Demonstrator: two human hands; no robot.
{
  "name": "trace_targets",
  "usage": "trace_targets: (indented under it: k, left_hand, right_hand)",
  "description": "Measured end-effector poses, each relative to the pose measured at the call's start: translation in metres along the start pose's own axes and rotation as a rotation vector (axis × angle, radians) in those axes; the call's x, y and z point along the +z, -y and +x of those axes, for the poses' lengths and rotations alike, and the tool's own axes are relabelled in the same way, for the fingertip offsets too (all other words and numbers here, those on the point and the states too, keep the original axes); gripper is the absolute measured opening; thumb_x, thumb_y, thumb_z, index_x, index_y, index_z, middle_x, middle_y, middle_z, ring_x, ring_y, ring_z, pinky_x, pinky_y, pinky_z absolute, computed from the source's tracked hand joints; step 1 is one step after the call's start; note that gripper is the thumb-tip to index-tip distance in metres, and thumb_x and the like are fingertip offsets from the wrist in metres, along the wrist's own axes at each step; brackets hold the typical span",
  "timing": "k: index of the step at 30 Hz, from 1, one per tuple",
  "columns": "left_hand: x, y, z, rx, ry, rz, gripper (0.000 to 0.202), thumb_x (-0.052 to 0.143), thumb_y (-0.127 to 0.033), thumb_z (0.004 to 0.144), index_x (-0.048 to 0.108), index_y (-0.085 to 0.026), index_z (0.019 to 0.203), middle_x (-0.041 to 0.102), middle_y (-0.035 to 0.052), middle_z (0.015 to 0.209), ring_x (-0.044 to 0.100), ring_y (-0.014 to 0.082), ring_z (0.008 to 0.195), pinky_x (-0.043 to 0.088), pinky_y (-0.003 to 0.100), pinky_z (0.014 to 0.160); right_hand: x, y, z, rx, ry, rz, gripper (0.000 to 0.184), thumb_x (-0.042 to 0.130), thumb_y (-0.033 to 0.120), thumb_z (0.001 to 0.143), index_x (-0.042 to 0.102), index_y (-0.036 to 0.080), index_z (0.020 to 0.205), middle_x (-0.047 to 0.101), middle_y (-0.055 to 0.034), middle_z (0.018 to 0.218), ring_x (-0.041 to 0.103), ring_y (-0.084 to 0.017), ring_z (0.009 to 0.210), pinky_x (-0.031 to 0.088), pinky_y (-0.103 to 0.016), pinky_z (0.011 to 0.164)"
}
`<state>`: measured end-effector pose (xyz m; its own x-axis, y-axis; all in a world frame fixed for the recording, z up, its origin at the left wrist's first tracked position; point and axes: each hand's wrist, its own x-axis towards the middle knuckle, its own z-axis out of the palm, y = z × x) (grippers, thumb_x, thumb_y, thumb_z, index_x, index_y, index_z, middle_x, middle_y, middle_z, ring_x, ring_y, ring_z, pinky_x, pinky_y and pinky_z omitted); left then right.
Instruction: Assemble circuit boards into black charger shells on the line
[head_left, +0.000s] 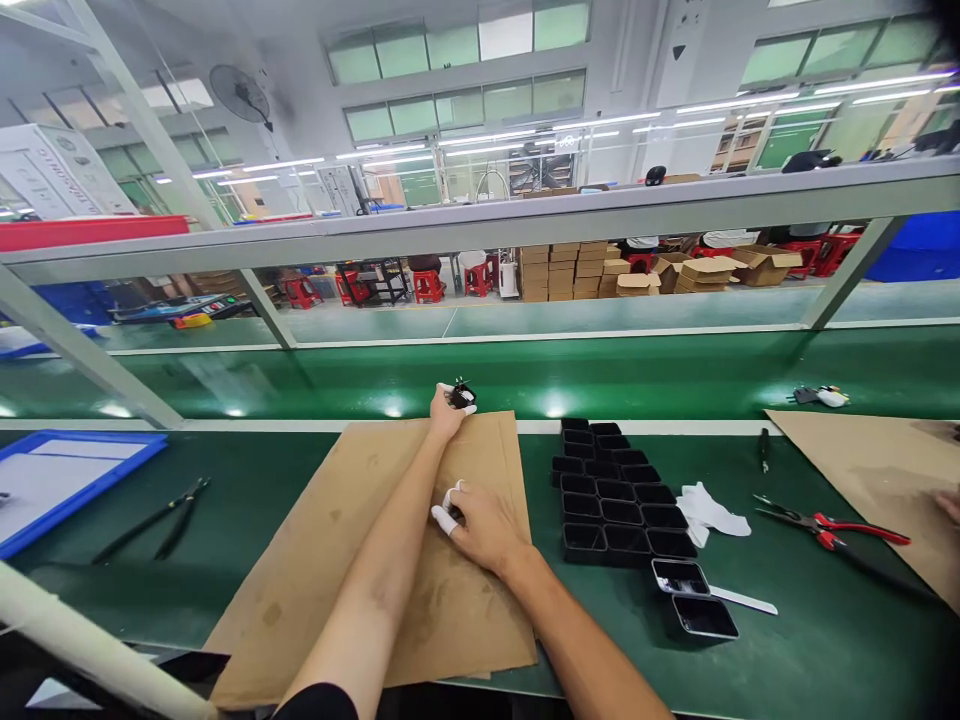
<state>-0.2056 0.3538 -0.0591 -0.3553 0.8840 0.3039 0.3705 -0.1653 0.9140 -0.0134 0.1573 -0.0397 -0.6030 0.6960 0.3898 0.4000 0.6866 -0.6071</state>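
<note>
A: Small black part (460, 396) sits at the far edge of the cardboard sheet (360, 560), pinched in the left hand (448, 410), arm stretched out toward the green belt (525, 375). Fingers closed on it, white finger cots showing.

B: Right hand (480, 525)?

A: Resting mid-sheet, nearer the body than the part. Fingers curled; whether they grip anything, cannot tell. One cotted fingertip is visible.

B: Note on handling?

A: Judgement: keep the pinch on the part's sides, cots only, and set it flat just past the sheet's far edge so it doesn't tip.

B: Surroundings?

A: Right of the sheet: black compartment tray (611, 490), then a white cloth (709, 512), then red-handled pliers (832, 525). Left of the sheet: black pliers (161, 517), well apart.
</note>
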Motion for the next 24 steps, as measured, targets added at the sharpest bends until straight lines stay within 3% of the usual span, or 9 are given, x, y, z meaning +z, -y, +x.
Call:
trace_targets:
  k: [9, 14, 20, 24]
  left_hand:
    - [0.004, 0.006, 0.004, -0.044, -0.057, -0.002, 0.066, 0.099, -0.018, 0.058, 0.051, -0.023, 0.102, 0.075, 0.0079, 0.107, 0.072, 0.0214, 0.098, 0.053, 0.041, 0.100]
    - [0.001, 0.003, 0.003, -0.073, -0.127, -0.101, 0.061, 0.096, -0.024, 0.068, 0.049, -0.023, 0.106, 0.075, 0.0111, 0.115, 0.074, 0.0198, 0.100, 0.054, 0.041, 0.101]
    - [-0.003, -0.010, -0.004, -0.135, -0.175, -0.213, 0.064, 0.098, -0.014, 0.059, 0.051, -0.023, 0.101, 0.073, 0.0049, 0.109, 0.072, 0.0186, 0.104, 0.050, 0.045, 0.110]
    - [-0.004, -0.030, -0.012, -0.190, -0.211, -0.349, 0.063, 0.101, -0.015, 0.058, 0.052, -0.023, 0.096, 0.071, 0.0015, 0.103, 0.071, 0.0177, 0.101, 0.049, 0.047, 0.114]
  right_hand:
    - [-0.005, 0.004, -0.001, 0.006, 0.029, -0.001, 0.024, 0.058, 0.032, 0.107, 0.063, 0.022, 0.086, 0.063, -0.0003, 0.087, 0.054, -0.015, 0.077, 0.031, -0.031, 0.069]
    - [-0.005, 0.003, -0.002, 0.004, 0.040, 0.002, 0.023, 0.060, 0.034, 0.107, 0.064, 0.022, 0.087, 0.062, -0.0003, 0.087, 0.055, -0.016, 0.078, 0.033, -0.030, 0.070]
    - [-0.005, 0.003, -0.002, 0.007, 0.045, -0.005, 0.024, 0.060, 0.036, 0.107, 0.063, 0.022, 0.087, 0.063, -0.0001, 0.089, 0.056, -0.015, 0.081, 0.032, -0.030, 0.071]
    - [-0.005, 0.003, -0.002, 0.015, 0.055, -0.012, 0.024, 0.058, 0.038, 0.108, 0.063, 0.023, 0.088, 0.063, 0.0000, 0.090, 0.057, -0.016, 0.081, 0.032, -0.030, 0.071]
